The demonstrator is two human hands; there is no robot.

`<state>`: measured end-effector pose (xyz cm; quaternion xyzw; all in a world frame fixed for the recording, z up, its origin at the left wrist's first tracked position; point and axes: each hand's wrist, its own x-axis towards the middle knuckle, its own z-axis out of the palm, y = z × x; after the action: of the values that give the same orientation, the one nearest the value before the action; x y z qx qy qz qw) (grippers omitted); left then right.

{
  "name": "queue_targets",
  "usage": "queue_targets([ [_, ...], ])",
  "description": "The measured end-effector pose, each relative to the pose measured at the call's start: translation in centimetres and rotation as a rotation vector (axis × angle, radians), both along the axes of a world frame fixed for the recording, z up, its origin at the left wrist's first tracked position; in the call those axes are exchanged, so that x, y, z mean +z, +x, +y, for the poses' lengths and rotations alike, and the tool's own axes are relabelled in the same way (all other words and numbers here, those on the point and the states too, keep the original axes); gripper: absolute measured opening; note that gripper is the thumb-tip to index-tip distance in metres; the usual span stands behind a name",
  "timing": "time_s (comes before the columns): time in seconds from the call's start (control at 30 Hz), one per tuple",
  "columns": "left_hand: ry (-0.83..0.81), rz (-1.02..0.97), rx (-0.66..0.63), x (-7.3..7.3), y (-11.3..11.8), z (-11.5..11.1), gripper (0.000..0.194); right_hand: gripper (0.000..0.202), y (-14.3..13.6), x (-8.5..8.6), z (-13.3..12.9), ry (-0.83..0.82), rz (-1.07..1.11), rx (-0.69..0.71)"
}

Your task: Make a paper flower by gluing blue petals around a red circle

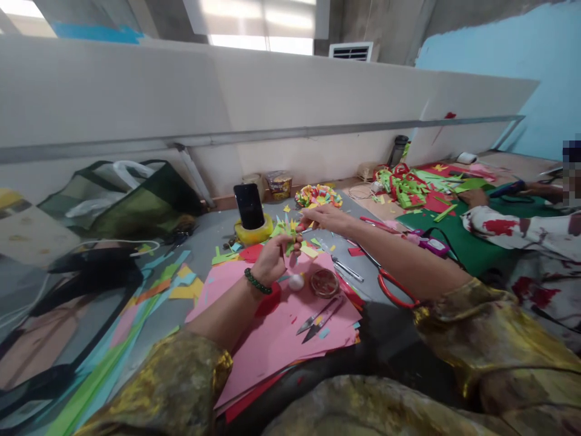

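Left hand (271,259): fingers (297,246) closed, pinching a green-and-yellow spiky paper piece (285,230), which stands up out of the grip. Right hand (325,218): fingers curled close together right beside the piece's upper right; can't tell if they grip anything. Just below the left fingers: white ball (296,282), then round reddish container (324,283) to its right, thread snips (320,320) nearer the wearer, all on pink sheets (254,345). Left of the fingers: yellow tape roll (254,232) with phone (249,206) propped upright at it. Beyond the right fingers: multicoloured paper bundle (318,195) on the grey surface (215,225). Right of and below the right fingers: pen (348,269), red-handled scissors (397,289) partly under the forearm. Far left of the fingers: coloured strips (131,318), green bag (122,203). Far right: co-worker's hand (474,198) near green paper scraps (447,212).
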<state>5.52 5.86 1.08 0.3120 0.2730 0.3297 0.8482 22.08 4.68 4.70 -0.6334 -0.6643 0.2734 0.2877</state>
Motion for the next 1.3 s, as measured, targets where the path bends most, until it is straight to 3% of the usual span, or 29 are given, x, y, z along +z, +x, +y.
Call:
queue_targets([
  [0.07, 0.080, 0.020, -0.069, -0.3, 0.1, -0.2, 0.018, 0.040, -0.1, 0.7, -0.5, -0.059, -0.018, 0.076],
  [0.13, 0.129, 0.027, -0.128, -0.6, 0.1, -0.4, 0.019, 0.036, 0.8, 1.5, -0.6, -0.087, -0.208, 0.103],
  [0.23, 0.127, 0.047, -0.131, -0.8, 0.2, -0.4, 0.019, 0.024, 3.4, 1.9, -0.7, -0.147, -0.582, -0.032],
  [0.33, 0.108, 0.063, -0.093, -1.0, 0.3, -0.2, 0.022, 0.011, 6.0, 0.3, -1.2, -0.285, -0.748, -0.167],
  [0.47, 0.098, 0.091, -0.109, -1.1, 0.5, -0.2, 0.027, 0.028, 7.3, -3.0, -2.3, -0.405, -0.851, -0.242],
  [0.53, 0.093, 0.115, -0.110, -1.2, 0.5, -0.2, 0.027, 0.033, 7.4, -3.8, -2.5, -0.403, -0.866, -0.269],
  [0.73, 0.119, 0.155, -0.070, -1.1, 0.7, -0.3, 0.023, 0.028, 7.2, -3.0, -2.5, -0.284, -0.803, -0.296],
  [0.93, 0.137, 0.278, -0.103, 0.3, 3.0, -0.2, 0.020, 0.024, 7.0, -1.0, -4.2, -0.087, -0.709, -0.286],
  [1.1, 0.153, 0.346, -0.151, 0.6, 7.9, 1.1, 0.022, 0.028, 7.2, 0.1, -9.5, 0.230, -0.490, -0.286],
  [1.2, 0.171, 0.430, -0.178, -0.3, 11.2, 1.5, 0.017, 0.027, 7.1, -0.3, -13.7, 0.446, -0.250, -0.248],
  [1.3, 0.221, 0.520, -0.172, -1.5, 13.6, 1.6, 0.023, 0.030, 7.0, -1.3, -17.6, 0.497, -0.133, -0.275],
])
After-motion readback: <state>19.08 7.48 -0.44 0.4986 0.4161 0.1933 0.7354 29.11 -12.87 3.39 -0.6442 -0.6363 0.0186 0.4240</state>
